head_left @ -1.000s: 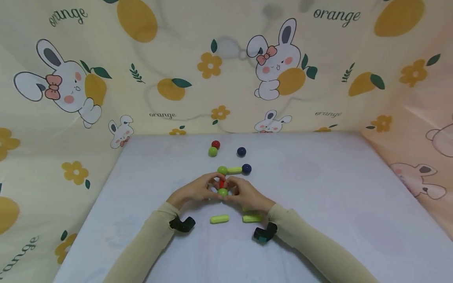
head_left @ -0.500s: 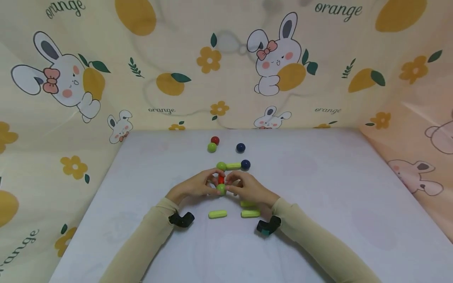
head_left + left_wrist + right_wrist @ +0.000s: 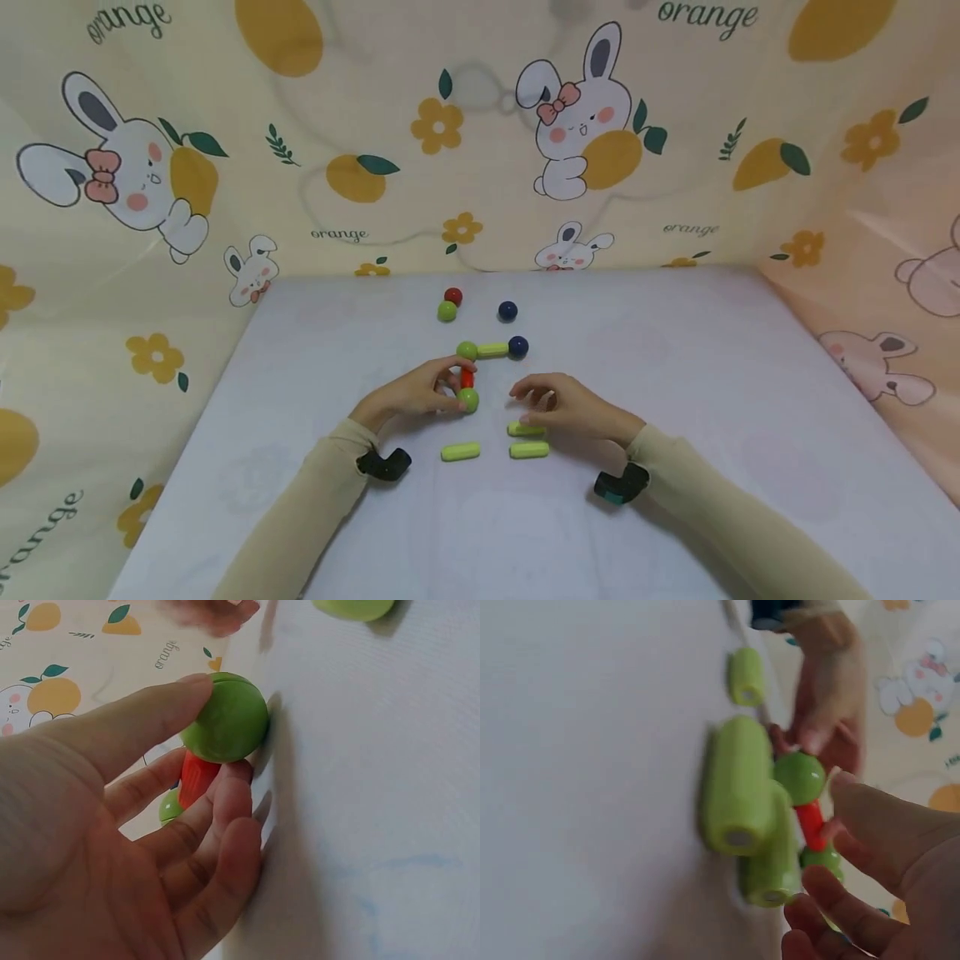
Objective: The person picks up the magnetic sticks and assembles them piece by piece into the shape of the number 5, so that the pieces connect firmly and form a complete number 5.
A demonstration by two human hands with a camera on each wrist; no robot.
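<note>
1. Left hand (image 3: pixel 412 391): fingers pinch the near green ball (image 3: pixel 469 400), touching the red rod (image 3: pixel 467 379); uneven pressure could part them.
2. Right hand (image 3: pixel 577 408): fingers spread, holding nothing; brushing could roll 2 green rods (image 3: pixel 529 450) across the desk (image 3: pixel 675 358).

Cream sheeting (image 3: pixel 480 192) printed with rabbits (image 3: pixel 573 137) and oranges (image 3: pixel 354 180) stands behind the white tabletop (image 3: pixel 675 358).

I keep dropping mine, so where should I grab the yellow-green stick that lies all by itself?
I'd pinch the lone stick around its middle from above, your thumb on the near long side, your fingers on the far one. It lies flat, nearly crosswise, on the table, touching no other piece, so both long sides look reachable.
</note>
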